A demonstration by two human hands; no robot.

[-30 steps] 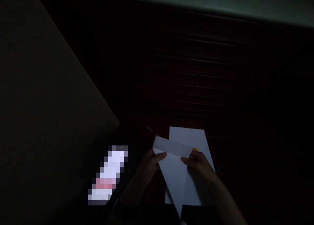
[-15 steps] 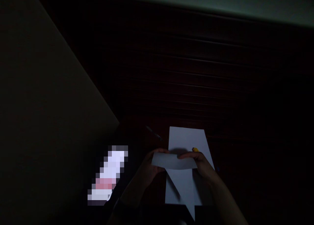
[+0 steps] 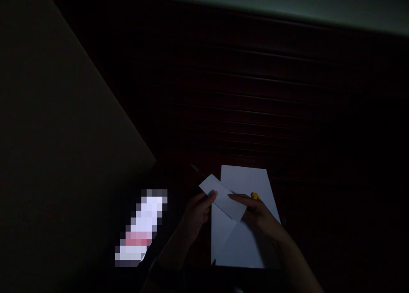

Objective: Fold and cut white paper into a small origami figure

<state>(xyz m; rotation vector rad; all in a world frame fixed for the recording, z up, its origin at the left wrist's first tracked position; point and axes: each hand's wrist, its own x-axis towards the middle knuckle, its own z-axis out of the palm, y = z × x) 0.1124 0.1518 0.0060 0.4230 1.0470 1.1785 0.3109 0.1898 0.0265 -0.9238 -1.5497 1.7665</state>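
A folded piece of white paper [image 3: 223,199] is held slanting in the air, its upper left corner raised. My left hand [image 3: 197,212] pinches its lower left edge, thumb on top. My right hand [image 3: 260,216] grips the right end, one finger lying on the upper face. A further flap of the paper seems to hang below, hard to tell from the white sheet [image 3: 244,177] lying under both hands. Just beyond my right hand sits a small yellow object [image 3: 255,196], its kind unclear. A pen-like item [image 3: 197,169] lies behind the paper, partly covered by it.
A bright, pixelated phone-like rectangle [image 3: 143,224] is at the left. A pale slanted panel [image 3: 64,148] rises on the far left. Dark ridged boards [image 3: 243,101] stand behind the white sheet. A small bluish spot [image 3: 285,221] shows right of the sheet. The scene is very dim.
The folded paper has turned from level to slanting down rightward. My left thumb has come onto its face. The long pointed flap hanging toward me has swung left.
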